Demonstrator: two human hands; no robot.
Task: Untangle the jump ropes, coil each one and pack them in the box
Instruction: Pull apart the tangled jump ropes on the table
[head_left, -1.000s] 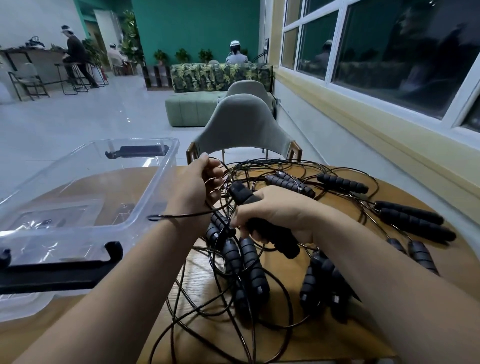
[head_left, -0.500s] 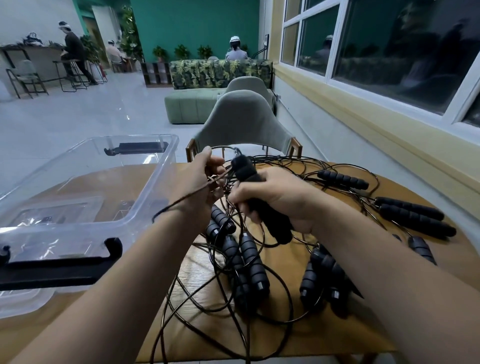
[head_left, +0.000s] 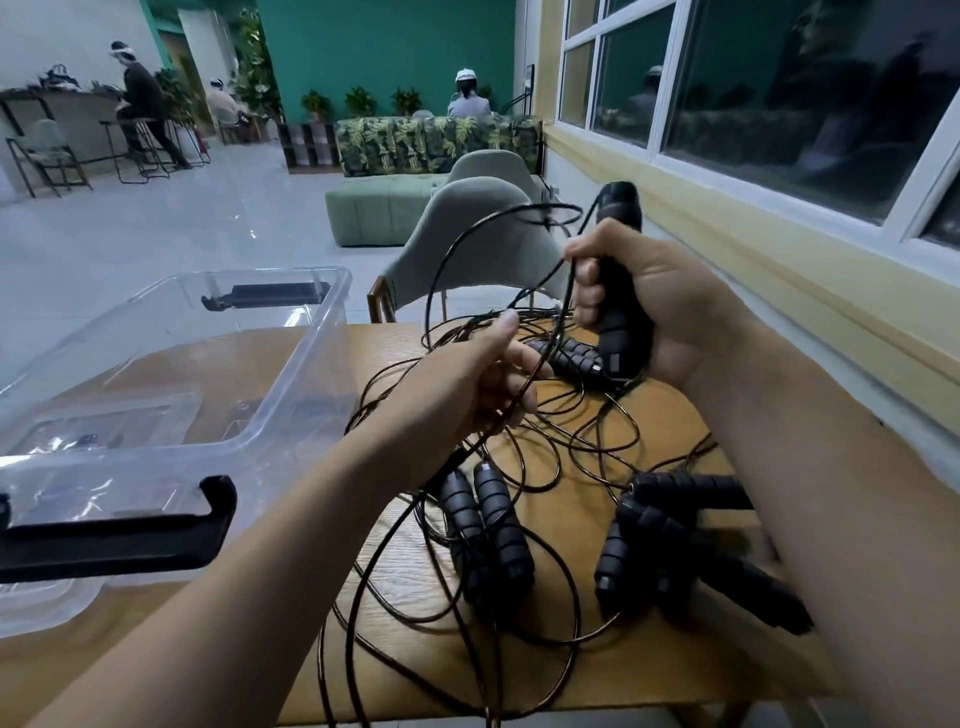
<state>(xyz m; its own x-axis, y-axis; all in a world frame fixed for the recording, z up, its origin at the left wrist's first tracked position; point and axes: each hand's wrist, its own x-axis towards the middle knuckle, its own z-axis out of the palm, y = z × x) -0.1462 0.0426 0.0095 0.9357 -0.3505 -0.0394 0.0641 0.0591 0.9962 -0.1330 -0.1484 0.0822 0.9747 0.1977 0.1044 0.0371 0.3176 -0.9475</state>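
Several black jump ropes lie tangled on the round wooden table (head_left: 660, 415), thin cords (head_left: 550, 452) looping over each other. My right hand (head_left: 649, 306) grips one black handle (head_left: 618, 270) upright, raised above the pile, its cord arcing left. My left hand (head_left: 467, 384) pinches a cord that runs down toward the table's front. Two ribbed handles (head_left: 493, 519) lie side by side at the centre; more handles (head_left: 675, 540) bunch under my right forearm. A clear plastic box (head_left: 311, 364) with black latches stands at the left.
A grey-green chair (head_left: 467, 239) stands behind the table. A window wall runs along the right. A sofa and people sit far back in the room. The box's near latch (head_left: 114, 540) is close to my left forearm.
My right hand has lifted the handle up and to the right, away from the pile. My left hand has dropped lower, and a cord loop now hangs between them.
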